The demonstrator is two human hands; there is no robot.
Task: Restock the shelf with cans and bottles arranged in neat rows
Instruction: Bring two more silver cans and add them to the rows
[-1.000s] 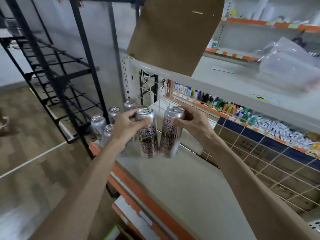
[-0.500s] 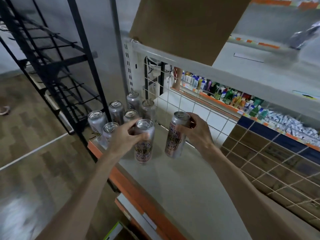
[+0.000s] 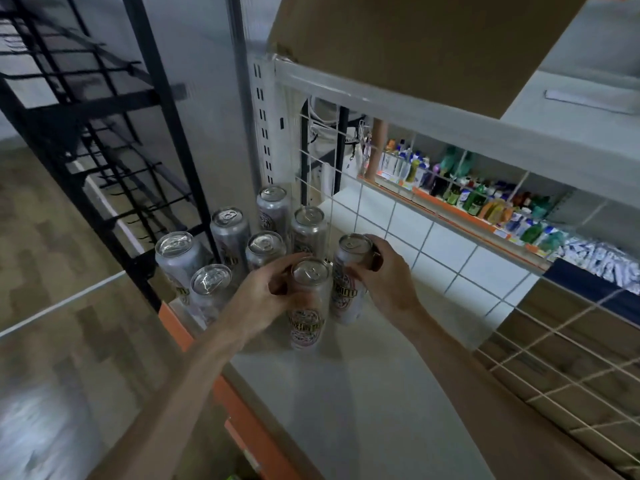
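At the left end of the shelf [image 3: 346, 410], the left hand [image 3: 266, 299] and right hand [image 3: 384, 282], fingers wrapped around one can apiece, bring the front can [image 3: 306, 320] and back can [image 3: 346, 299] down from mid-air to shelf level just beside six standing cans [image 3: 230, 233], extending the rows.

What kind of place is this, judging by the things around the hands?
Probably a shop, perhaps a small supermarket. The shelf has an orange front edge, identical cans stand in rows on it, and beyond the wire grid many small bottles fill another shelf.
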